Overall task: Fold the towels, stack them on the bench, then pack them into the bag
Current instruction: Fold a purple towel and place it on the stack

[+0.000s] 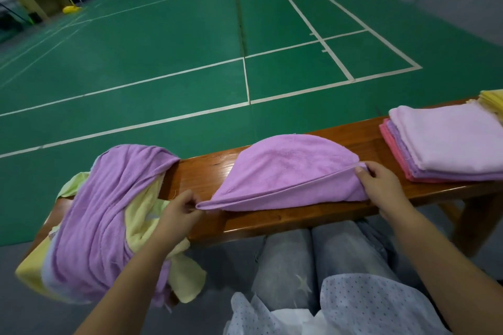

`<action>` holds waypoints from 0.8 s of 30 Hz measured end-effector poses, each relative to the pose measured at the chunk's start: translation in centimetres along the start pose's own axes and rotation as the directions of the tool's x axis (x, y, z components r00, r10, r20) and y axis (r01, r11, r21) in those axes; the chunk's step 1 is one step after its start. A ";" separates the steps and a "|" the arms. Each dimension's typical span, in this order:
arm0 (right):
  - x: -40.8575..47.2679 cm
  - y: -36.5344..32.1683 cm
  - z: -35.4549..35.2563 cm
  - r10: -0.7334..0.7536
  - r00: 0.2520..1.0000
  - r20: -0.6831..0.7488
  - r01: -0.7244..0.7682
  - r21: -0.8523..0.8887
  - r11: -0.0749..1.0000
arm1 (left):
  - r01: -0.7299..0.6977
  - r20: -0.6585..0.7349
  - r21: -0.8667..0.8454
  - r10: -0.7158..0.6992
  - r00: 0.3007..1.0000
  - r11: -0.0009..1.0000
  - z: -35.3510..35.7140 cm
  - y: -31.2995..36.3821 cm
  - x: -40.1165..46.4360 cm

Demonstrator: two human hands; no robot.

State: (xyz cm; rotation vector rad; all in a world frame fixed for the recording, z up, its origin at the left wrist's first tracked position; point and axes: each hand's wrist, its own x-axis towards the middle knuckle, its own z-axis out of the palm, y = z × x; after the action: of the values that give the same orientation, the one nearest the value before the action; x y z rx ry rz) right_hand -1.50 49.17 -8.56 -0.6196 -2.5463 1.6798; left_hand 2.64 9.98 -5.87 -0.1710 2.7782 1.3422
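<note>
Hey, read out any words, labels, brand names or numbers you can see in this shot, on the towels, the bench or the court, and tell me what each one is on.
There is no readable text.
Purple towel held by the hands: no tag or print shows.
Folded stack: none.
Unfolded pile: none.
Bench: bare wood.
Court floor: white lines only, no lettering.

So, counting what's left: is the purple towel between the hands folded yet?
Partly folded: the purple towel lies doubled on the bench, left hand and right hand pinching its ends.
</note>
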 end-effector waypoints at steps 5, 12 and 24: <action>2.0 -7.6 -1.7 -0.198 0.980 -0.037 0.199 0.024 0.980 | -0.064 -0.113 -0.300 0.032 0.993 0.952 -3.7 6.0 2.3; 2.6 -23.0 -7.4 -0.554 0.810 -0.193 0.585 0.199 0.786 | -0.413 -0.413 -0.460 0.222 0.883 0.786 -12.1 16.7 6.5; 1.9 -25.3 -9.9 -0.526 0.830 -0.185 0.555 0.366 0.747 | -0.447 -0.365 -0.409 0.306 0.879 0.796 -14.7 20.1 6.7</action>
State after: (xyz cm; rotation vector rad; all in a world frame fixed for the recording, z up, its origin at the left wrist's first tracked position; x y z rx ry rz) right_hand -8.75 49.98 17.66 0.0955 -1.9421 1.8117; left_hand -6.44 10.35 18.28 0.2214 2.7180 2.2777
